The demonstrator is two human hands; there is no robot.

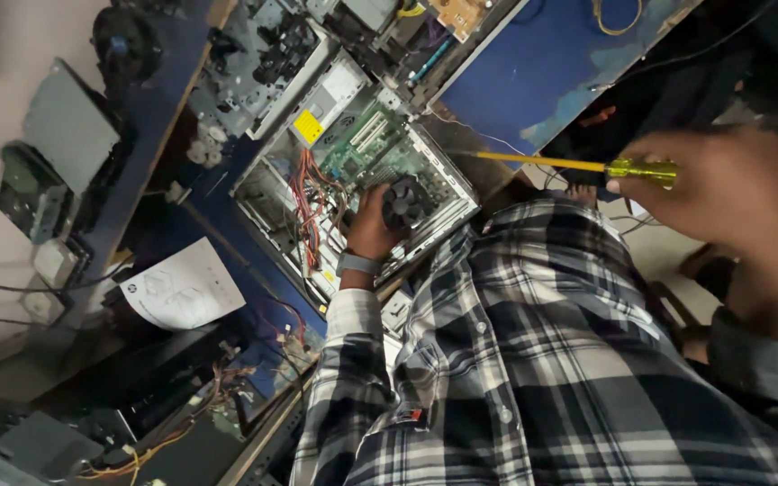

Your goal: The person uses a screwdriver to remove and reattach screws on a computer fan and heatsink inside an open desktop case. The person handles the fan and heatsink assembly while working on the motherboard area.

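the left hand reaches forward and away from the body, arm nearly straight in a plaid sleeve, a band on its wrist, fingers curled downward. the right hand is raised close to the camera, well to the right of the left, fingers closed in a grip, wrist bent.

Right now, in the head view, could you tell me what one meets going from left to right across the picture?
White paper sheet → open computer case → left hand on the black cooler fan → yellow screwdriver → right hand gripping its handle.
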